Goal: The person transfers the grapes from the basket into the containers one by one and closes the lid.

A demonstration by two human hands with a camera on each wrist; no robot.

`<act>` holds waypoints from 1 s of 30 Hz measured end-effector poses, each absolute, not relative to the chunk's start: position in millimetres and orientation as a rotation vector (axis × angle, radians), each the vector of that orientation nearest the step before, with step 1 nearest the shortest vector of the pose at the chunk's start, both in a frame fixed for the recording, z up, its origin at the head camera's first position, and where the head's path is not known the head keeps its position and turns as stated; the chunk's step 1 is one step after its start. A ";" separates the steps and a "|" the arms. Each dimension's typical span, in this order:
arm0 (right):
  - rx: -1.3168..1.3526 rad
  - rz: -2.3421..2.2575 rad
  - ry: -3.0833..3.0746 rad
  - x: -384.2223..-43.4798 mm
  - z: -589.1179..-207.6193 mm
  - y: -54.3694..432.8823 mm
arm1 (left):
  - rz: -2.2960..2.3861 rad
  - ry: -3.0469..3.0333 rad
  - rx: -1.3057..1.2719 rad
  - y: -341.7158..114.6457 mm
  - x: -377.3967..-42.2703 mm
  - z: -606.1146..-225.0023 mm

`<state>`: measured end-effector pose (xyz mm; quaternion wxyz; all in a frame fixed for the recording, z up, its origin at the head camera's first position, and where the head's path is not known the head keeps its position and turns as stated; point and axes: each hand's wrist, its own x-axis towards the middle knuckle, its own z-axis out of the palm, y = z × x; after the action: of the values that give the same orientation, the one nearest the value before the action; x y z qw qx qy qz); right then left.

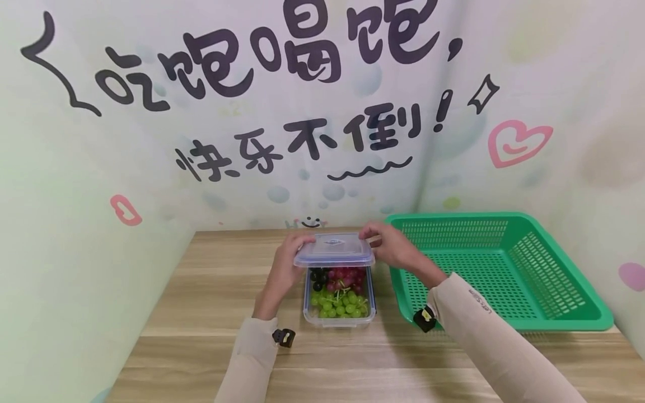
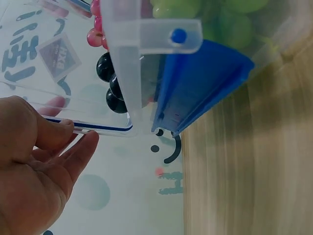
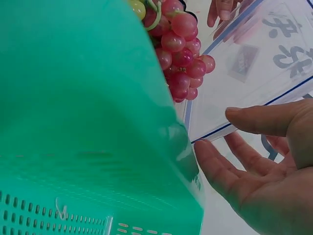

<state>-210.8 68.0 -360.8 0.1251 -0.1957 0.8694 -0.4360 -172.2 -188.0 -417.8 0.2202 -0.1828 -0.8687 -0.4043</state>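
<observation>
A clear plastic lid [image 1: 333, 249] with a blue seal hangs tilted over the far part of a food container [image 1: 339, 323]. My left hand [image 1: 286, 266] pinches its left edge between thumb and fingers; the left wrist view shows that grip on the lid [image 2: 93, 126]. At the opposite edge my right hand [image 1: 396, 247] pinches it too, thumb on one face and fingers on the other. Inside the container lie green grapes [image 1: 340, 307], red grapes [image 1: 353, 274] and black grapes [image 1: 317, 284]. A blue clasp flap [image 2: 205, 81] hangs out from the container's side.
A green perforated basket [image 1: 559, 263] stands right of the container, its near-left wall close to my right forearm. The wooden table [image 1: 201, 313] meets a wall [image 1: 151, 151] with black lettering at the back. Another wall rises at the left.
</observation>
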 end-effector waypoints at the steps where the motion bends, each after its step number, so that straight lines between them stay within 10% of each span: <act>1: -0.560 -1.271 2.520 -210.1 -360.9 67.9 | -1.114 -2.401 -0.517 -188.3 -171.5 -418.5; 30: -0.405 -0.977 2.779 -188.4 -371.9 41.0 | -1.226 -2.505 -0.569 -196.5 -162.2 -441.1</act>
<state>-188.4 41.0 -371.9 0.0837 -0.1358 0.9313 -0.3274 -162.2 -196.5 -441.1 0.1471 -0.1977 -0.8704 -0.4262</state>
